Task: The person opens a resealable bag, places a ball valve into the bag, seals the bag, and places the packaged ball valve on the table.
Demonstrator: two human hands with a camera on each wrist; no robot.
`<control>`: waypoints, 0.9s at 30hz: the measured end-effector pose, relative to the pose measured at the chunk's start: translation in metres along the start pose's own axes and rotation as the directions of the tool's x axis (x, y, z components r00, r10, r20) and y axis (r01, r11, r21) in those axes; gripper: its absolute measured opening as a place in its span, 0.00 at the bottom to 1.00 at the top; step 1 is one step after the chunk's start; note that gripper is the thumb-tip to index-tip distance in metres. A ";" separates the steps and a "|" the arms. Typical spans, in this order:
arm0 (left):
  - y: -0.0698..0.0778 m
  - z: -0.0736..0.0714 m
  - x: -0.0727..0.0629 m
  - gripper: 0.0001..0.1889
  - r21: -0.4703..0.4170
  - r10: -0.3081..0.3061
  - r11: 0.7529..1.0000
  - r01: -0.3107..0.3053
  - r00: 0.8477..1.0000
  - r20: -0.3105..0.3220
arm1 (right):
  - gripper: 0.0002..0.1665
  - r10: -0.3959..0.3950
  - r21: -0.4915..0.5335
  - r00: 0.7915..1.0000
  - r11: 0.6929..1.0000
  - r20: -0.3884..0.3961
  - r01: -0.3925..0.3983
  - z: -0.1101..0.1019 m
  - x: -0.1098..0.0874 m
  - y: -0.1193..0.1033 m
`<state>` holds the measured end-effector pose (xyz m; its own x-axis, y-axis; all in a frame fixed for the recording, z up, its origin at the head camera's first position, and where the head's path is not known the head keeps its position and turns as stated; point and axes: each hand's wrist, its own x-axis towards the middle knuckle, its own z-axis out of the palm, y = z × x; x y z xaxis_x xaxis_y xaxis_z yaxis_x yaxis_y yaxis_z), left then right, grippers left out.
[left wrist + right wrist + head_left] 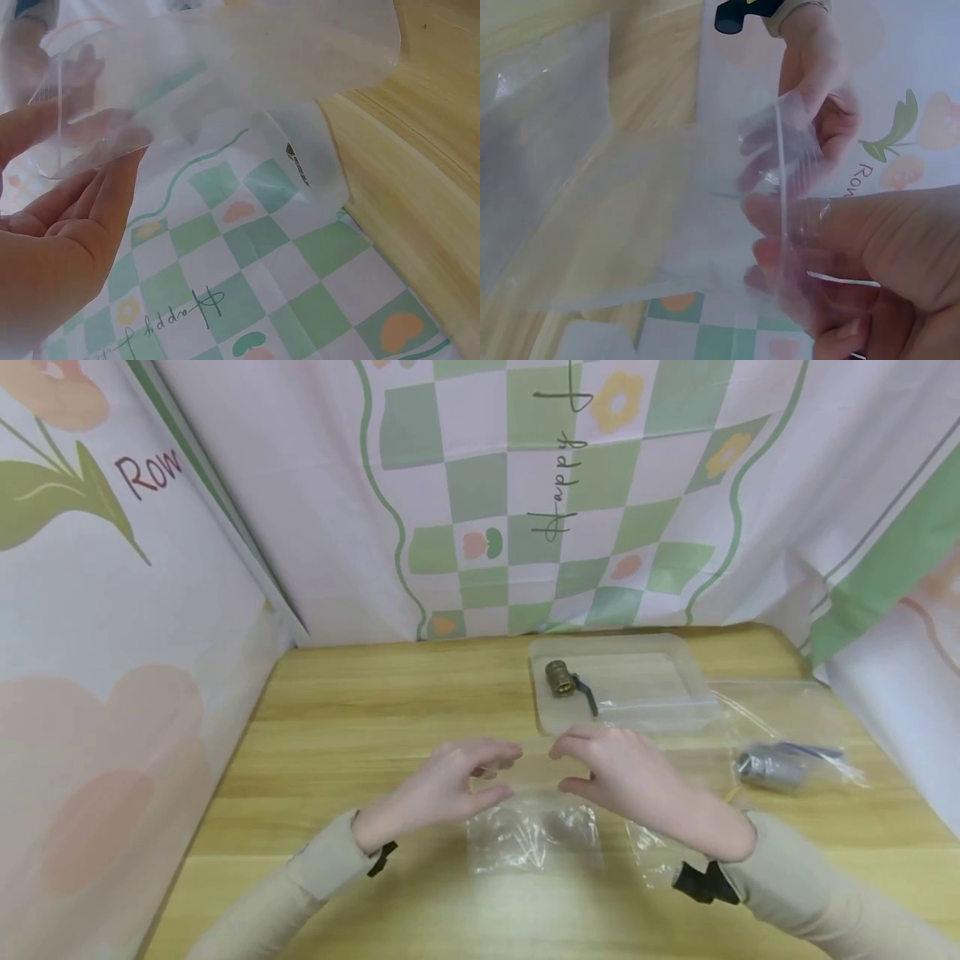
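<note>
A clear plastic zip bag (pixel 630 210) is stretched between my two hands, its zip strip near the fingertips. On one side of the bag's mouth my left hand (pixel 457 781) pinches the film, with fingers showing through it in the left wrist view. Opposite, my right hand (pixel 626 777) grips the other side between thumb and curled fingers. Beyond the hands, a brass ball valve (pixel 558 678) with a dark lever (pixel 586 695) lies in a translucent shallow tray (pixel 615 644). Crinkled clear film (pixel 536 843) shows below the hands in the head view.
To the right, a grey cylindrical part (pixel 776 767) with a blue lever lies inside another clear bag (pixel 795 702). More clear film (pixel 656 852) shows under the right forearm. A printed curtain (pixel 480 485) borders the wooden table (pixel 360 693) at the back and sides.
</note>
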<state>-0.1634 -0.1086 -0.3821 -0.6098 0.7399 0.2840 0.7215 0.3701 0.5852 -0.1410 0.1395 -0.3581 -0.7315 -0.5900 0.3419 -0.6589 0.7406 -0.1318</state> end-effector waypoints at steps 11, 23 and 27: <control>-0.005 0.002 0.001 0.25 -0.017 -0.003 1.000 0.003 1.000 -0.009 | 0.16 -0.089 0.153 0.994 0.983 -0.056 0.097 -0.012 0.004 0.009; -0.008 0.002 0.001 0.25 -0.066 -0.059 0.996 0.060 0.998 0.010 | 0.07 -0.040 0.104 0.986 0.993 -0.161 0.057 -0.025 0.031 0.050; -0.008 0.002 0.002 0.25 -0.064 -0.063 0.996 0.064 0.998 0.015 | 0.05 0.089 0.078 0.995 0.993 -0.034 -0.086 -0.024 0.040 0.073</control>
<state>-0.1694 -0.1088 -0.3880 -0.6488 0.7237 0.2352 0.6588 0.3796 0.6496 -0.2146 0.1776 -0.3313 -0.7806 -0.5107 0.3603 -0.6054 0.7611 -0.2328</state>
